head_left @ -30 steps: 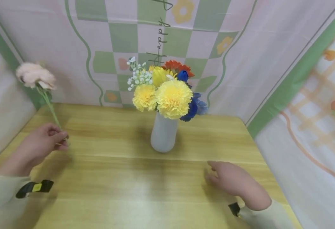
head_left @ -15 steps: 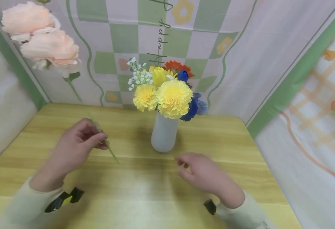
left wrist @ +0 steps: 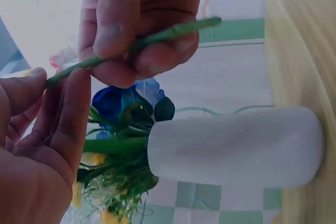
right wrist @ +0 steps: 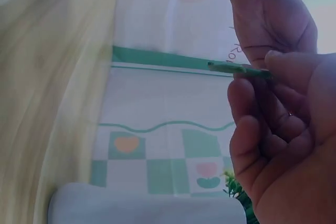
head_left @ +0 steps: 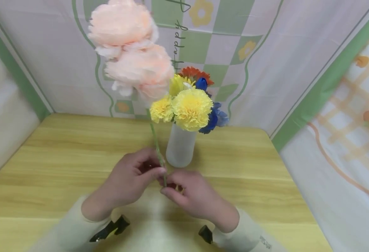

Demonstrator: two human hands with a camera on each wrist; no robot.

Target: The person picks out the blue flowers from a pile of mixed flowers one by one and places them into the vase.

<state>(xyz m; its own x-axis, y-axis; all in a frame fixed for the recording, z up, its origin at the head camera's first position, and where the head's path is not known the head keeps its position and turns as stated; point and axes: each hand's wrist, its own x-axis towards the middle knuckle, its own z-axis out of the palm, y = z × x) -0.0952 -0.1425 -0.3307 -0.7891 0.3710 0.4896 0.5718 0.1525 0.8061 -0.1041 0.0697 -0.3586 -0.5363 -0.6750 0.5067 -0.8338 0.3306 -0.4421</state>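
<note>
A pale pink artificial peony (head_left: 140, 66) with two big blooms stands tilted above the hands, its thin green stem (head_left: 154, 136) running down between them. My left hand (head_left: 132, 178) pinches that stem between thumb and fingers. Just below, my right hand (head_left: 192, 194) pinches the stem near its lower end. In the left wrist view the cut tip of the stem (left wrist: 197, 26) sticks out past the right fingers. Behind the hands stands a white vase (head_left: 180, 147) filled with yellow carnations (head_left: 192, 109), blue flowers (head_left: 212, 119) and red ones; the pink blooms partly cover this bunch.
The wooden table (head_left: 250, 157) carries the vase near its middle. A printed cloth (head_left: 197, 45) with green checks hangs behind the far edge, and more cloth (head_left: 345, 140) hangs along the right side.
My left hand has carried the peony from the far left to in front of the vase. My right hand has moved left and taken hold of the lower stem.
</note>
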